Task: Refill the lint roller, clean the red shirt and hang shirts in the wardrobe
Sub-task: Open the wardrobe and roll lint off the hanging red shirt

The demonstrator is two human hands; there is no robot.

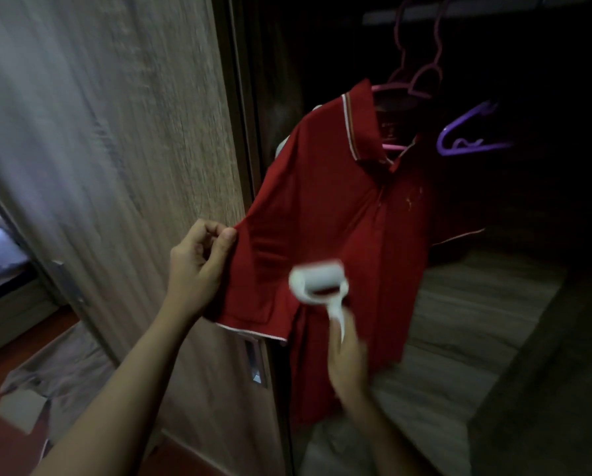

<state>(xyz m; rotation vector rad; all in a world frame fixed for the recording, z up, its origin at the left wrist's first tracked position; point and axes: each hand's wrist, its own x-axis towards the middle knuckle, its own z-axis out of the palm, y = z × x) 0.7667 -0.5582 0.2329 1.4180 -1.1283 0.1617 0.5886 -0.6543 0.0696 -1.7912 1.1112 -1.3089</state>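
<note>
dark wardrobe (493,321) behind; the red polo shirt (339,207) hangs on a pink hanger (421,73). your left hand (198,266) pinches the sleeve edge, and your right hand (347,365) grips the lint roller (318,283) handle, head on the cloth near that pinch. hold the sleeve taut and roll straight, away from the pinch.
</note>
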